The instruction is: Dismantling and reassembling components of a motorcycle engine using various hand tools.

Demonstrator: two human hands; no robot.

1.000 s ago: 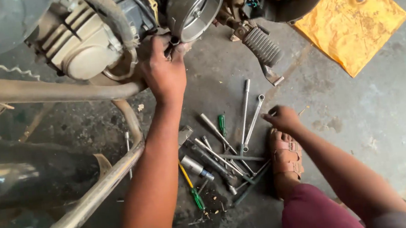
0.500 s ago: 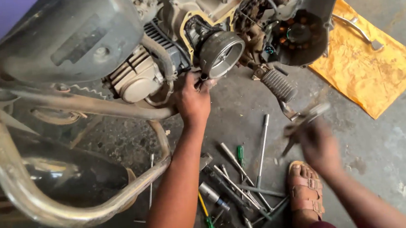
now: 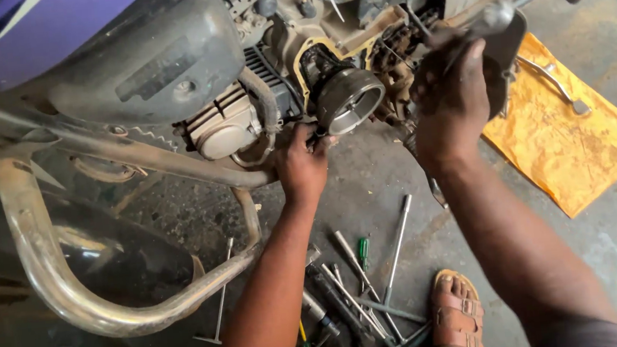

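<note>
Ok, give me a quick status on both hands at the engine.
Left hand gripping under the round metal clutch drum. Right hand holding a silver tool up at the open engine. Loose steel wrenches on the floor below.

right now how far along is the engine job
Done: the side cover is off, leaving the clutch drum and gasket edge exposed. In hand: the left hand grips just under the drum, and the right hand holds a metal tool at the engine. Left: the wrenches lie on the floor, nothing refitted.
</note>
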